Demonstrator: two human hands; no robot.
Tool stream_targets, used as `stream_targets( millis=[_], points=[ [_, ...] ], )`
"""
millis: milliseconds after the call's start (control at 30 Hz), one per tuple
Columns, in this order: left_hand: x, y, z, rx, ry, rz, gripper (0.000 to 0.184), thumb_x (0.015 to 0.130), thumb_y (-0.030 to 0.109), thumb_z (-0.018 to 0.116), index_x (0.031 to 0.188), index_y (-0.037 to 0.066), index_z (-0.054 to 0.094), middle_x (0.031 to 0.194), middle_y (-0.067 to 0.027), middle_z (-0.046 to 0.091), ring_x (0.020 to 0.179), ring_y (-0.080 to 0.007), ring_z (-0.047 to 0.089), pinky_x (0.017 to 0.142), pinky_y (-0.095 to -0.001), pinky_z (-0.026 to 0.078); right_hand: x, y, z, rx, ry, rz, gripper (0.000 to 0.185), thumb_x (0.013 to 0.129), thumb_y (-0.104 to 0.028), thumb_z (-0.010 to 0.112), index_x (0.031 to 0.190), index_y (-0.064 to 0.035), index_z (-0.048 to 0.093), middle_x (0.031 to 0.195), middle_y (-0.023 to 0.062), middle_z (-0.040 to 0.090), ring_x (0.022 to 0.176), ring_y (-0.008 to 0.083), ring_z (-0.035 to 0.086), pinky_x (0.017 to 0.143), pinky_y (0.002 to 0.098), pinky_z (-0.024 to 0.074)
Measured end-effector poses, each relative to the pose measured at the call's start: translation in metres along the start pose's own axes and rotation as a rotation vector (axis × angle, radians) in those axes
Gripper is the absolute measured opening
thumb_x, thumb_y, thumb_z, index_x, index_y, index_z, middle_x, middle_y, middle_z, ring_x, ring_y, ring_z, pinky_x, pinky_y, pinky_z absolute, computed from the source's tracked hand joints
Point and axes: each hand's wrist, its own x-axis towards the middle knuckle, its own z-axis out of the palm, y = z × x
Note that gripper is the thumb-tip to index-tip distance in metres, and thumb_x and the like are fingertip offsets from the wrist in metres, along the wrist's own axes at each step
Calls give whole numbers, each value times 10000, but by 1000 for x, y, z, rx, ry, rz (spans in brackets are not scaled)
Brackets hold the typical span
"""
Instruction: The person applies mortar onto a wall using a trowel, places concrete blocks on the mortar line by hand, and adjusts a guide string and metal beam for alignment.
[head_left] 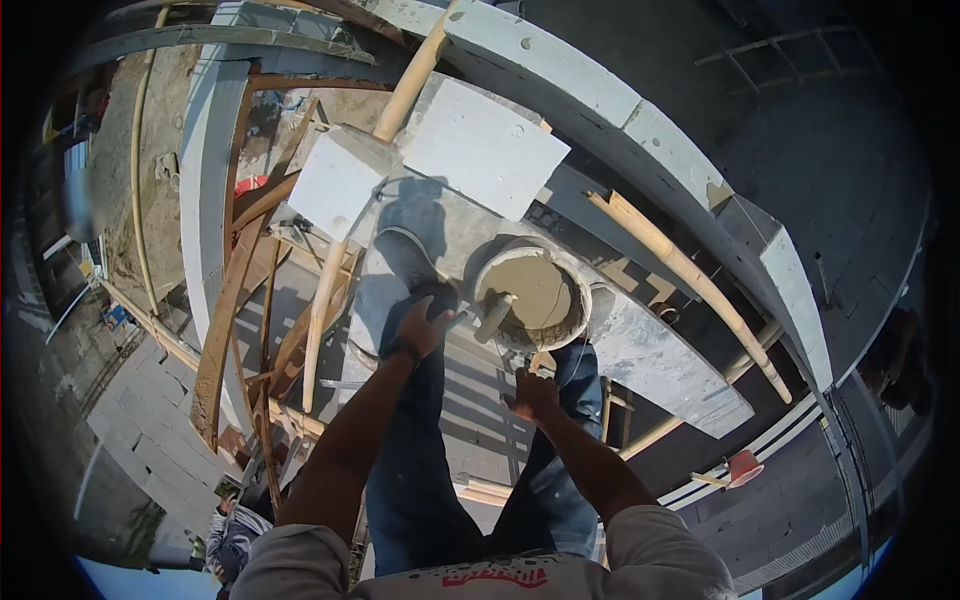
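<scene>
My left hand (425,328) rests at my left knee with its fingers apart, holding nothing. My right hand (536,395) is by my right knee, just below the near rim of a bucket (579,330). Its thumb stands apart from the bent fingers, and I see nothing held in it. Grey wet mortar (541,291) fills the bucket nearly to the rim. A tool with a rounded handle (494,318) leans at the bucket's left side; its far end is hidden in the mortar. The bucket stands on a mortar-stained board (660,358).
Two pale blocks (486,146) (340,184) lie beyond the bucket. A block wall (580,77) curves along the far right. Bamboo poles (690,275) and wooden planks (222,350) cross around me, with gaps showing lower ground. Another person (236,535) is at lower left.
</scene>
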Motion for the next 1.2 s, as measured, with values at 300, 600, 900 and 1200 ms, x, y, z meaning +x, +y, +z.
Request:
stream_targets(
  millis=[300,600,900,1200],
  points=[
    [-33,82,41,-63,1,121,609,900,373,731,1337,-28,596,1274,-223,676,1175,-327,665,1019,-395,508,-108,39,-77,25,424,-275,411,841,-463,741,909,-61,690,819,134,733,812,321,717,889,458,519],
    [-39,129,73,-234,-61,283,487,909,210,701,1333,-4,594,1213,-169,699,1121,-262,680,974,-359,523,-219,86,-96,239,406,-111,396,919,-437,635,928,-47,701,850,198,726,969,387,703,978,489,482],
    [-9,96,-100,-114,-157,298,430,879,210,678,1270,38,634,1159,-178,720,1063,-315,701,924,-383,540,-210,129,-26,155,658,97,424,935,-446,638,963,-29,706,913,231,730,901,445,700,820,537,552],
    [98,-87,-293,1,98,130,304,899,101,641,1183,-6,633,874,-46,698,769,-139,639,727,-320,527,-152,172,-24,448,529,234,461,901,-482,689,871,-22,692,774,232,669,749,420,678,641,481,531]
  ],
)
